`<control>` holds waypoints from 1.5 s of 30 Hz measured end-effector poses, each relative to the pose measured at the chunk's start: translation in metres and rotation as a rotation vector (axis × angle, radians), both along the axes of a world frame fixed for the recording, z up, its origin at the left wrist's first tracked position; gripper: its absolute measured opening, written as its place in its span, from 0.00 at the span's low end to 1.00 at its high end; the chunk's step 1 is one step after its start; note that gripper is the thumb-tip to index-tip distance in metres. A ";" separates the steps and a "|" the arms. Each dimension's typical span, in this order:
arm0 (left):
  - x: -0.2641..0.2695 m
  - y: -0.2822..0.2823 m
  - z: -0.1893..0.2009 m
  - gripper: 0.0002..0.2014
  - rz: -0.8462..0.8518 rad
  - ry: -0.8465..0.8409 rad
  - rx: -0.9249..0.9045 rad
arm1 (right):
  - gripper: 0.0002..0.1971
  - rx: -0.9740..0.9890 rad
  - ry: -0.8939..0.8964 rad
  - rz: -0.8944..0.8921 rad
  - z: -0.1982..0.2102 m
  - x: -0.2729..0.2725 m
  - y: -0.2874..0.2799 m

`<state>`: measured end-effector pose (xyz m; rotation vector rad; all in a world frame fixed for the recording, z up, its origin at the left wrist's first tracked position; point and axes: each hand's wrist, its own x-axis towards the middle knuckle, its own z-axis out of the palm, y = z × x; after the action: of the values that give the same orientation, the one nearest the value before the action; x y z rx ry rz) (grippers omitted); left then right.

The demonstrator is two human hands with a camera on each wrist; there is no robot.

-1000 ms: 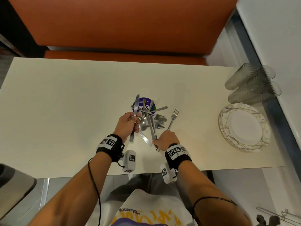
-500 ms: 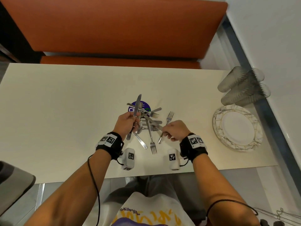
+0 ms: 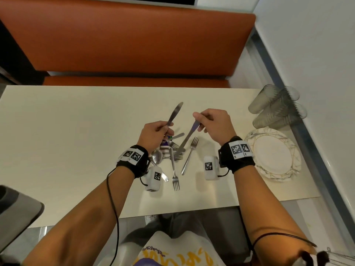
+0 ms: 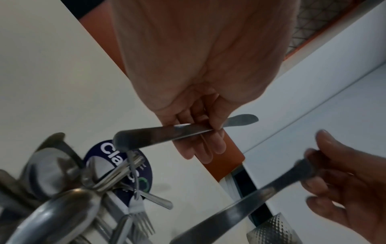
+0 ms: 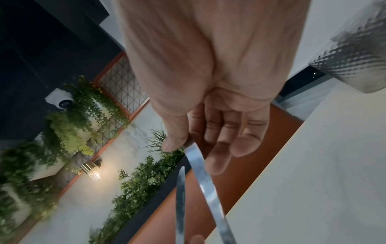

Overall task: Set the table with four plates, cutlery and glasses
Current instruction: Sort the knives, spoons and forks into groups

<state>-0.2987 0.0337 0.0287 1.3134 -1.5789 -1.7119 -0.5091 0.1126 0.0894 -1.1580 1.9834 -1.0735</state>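
Observation:
My left hand [image 3: 166,128] pinches a table knife [image 3: 174,114] by its handle, blade pointing up and away; the left wrist view shows the same knife [image 4: 179,132] between thumb and fingers. My right hand [image 3: 198,121] grips a second knife [image 3: 187,140] by its handle end, blade slanting down toward the cutlery pile [image 3: 169,150]. That serrated blade [image 5: 200,173] runs out from under the thumb. The pile of forks and spoons [image 4: 62,181] lies on a round blue sticker in the middle of the cream table [image 3: 67,141]. Two forks [image 3: 189,158] lie loose beside it.
A stack of white plates with gold lines [image 3: 288,150] sits at the table's right end, with several textured grey glasses [image 3: 276,106] behind it. An orange bench [image 3: 124,45] runs along the far side. The wall closes in on the right.
Both hands have risen off the pile. The right hand drew a knife out and swung up and to the right; the left hand lifted its knife higher.

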 end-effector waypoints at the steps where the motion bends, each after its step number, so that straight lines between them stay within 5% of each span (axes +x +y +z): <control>1: -0.003 0.002 0.003 0.13 -0.019 0.017 0.016 | 0.16 -0.017 -0.009 -0.017 0.002 0.004 -0.003; 10: -0.012 0.031 0.017 0.13 -0.115 0.211 0.291 | 0.17 -0.037 -0.179 -0.237 -0.012 0.028 -0.017; 20: -0.007 0.032 0.002 0.15 -0.065 0.271 0.402 | 0.18 0.017 -0.202 -0.139 -0.020 0.036 -0.015; 30: 0.002 0.029 0.002 0.11 -0.061 0.224 0.329 | 0.05 0.020 -0.241 -0.134 -0.025 0.039 -0.015; 45: 0.011 0.022 0.001 0.12 0.014 0.291 0.451 | 0.15 -0.100 -0.557 -0.058 -0.029 0.044 -0.013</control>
<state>-0.2876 0.0555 0.0294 1.1907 -1.0553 -2.2195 -0.4653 0.0994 0.0607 -0.7408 1.5445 -1.3620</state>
